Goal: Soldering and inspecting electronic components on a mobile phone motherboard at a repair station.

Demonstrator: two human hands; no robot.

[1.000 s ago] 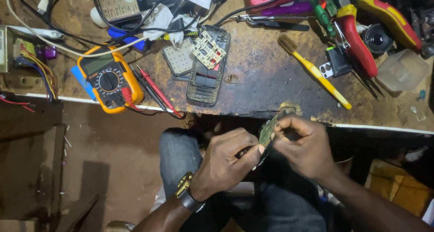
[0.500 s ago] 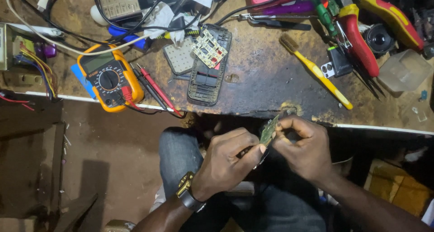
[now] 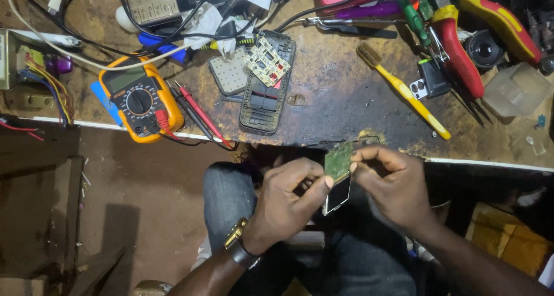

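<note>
Over my lap, just below the workbench edge, both hands hold a small green phone circuit board [image 3: 338, 160] with its screen [image 3: 337, 196] hanging under it. My left hand [image 3: 287, 205] pinches the board's lower left side with thumb and forefinger. My right hand [image 3: 391, 183] grips its upper right edge with the fingertips. A wristwatch sits on my left wrist [image 3: 241, 245].
On the worn bench [image 3: 340, 94] lie a dismantled phone shell [image 3: 266, 88] with a loose board on it, an orange multimeter [image 3: 140, 102] with red and black probes, a yellow toothbrush [image 3: 404, 93], red-handled pliers [image 3: 459, 48], tweezers, cables and a clear plastic box [image 3: 517, 88].
The hands and board stay in the same spot; the fingers have shifted only slightly on the board.
</note>
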